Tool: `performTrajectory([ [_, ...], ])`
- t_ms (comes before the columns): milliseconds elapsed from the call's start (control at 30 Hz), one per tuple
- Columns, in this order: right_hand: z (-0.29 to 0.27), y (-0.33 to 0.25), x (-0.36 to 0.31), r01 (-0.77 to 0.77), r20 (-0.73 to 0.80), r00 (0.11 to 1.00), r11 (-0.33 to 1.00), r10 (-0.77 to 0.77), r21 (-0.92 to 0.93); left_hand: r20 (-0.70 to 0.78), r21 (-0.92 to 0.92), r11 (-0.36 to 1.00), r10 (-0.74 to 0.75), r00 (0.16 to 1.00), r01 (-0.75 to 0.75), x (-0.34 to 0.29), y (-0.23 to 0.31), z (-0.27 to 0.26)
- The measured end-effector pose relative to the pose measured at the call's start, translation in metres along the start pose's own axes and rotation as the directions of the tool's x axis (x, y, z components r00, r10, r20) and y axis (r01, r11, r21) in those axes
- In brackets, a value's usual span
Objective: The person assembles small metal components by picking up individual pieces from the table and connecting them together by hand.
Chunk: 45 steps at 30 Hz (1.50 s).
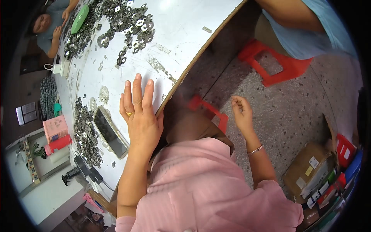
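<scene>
My left hand [141, 118] lies palm down at the edge of the white table [176, 23], its fingers stretched out and a ring on one of them. Nothing is in it. Left of it a smartphone [111, 132] rests on the tabletop beside a heap of small dark flat parts [85, 131]. A larger heap of dark ring-like parts [135, 29] spreads farther up the table. My right hand [242, 112], with a bracelet at the wrist, hangs in the air over the floor, away from the table. Its fingers are loosely curled, and no object shows in them.
Red plastic stools [270, 62] stand on the speckled floor at the right. Another person in blue [328, 27] sits at the upper right; a second person is at the far left. A green dish [80, 19] lies on the far heap. A cardboard box [309, 168] stands lower right.
</scene>
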State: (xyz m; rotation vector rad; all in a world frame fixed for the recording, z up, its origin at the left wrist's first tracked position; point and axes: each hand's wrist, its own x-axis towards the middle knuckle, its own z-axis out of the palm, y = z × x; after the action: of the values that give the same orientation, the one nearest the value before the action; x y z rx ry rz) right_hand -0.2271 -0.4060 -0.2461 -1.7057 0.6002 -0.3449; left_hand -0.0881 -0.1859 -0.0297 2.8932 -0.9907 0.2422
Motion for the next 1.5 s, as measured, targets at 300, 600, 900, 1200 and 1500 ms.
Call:
performTrajectory([
  [300, 0.035, 0.001, 0.066, 0.048, 0.047, 0.998, 0.999, -0.049, 0.024, 0.058, 0.032, 0.999, -0.044, 0.997, 0.042, 0.005, -0.001, 0.003],
  [600, 0.09, 0.013, 0.14, 0.392, 0.425, 0.855, 0.907, -0.297, -0.154, 0.061, 0.017, 0.999, -0.029, 0.998, 0.028, 0.009, 0.001, 0.004],
  [900, 0.128, 0.063, 0.16, 0.454, 0.642, 0.745, 0.842, -0.181, -0.291, 0.061, 0.063, 0.997, -0.039, 0.997, 0.036, 0.012, -0.006, 0.013],
  [1200, 0.161, 0.091, 0.14, 0.298, 0.592, 0.803, 0.91, -0.075, -0.289, 0.161, 0.209, 0.975, 0.035, 0.986, -0.069, 0.014, -0.014, 0.013],
  [1500, 0.144, 0.086, 0.087, 0.172, 0.5, 0.866, 0.931, 0.012, -0.321, 0.164, 0.095, 0.995, -0.038, 0.986, 0.022, 0.014, -0.007, 0.01],
])
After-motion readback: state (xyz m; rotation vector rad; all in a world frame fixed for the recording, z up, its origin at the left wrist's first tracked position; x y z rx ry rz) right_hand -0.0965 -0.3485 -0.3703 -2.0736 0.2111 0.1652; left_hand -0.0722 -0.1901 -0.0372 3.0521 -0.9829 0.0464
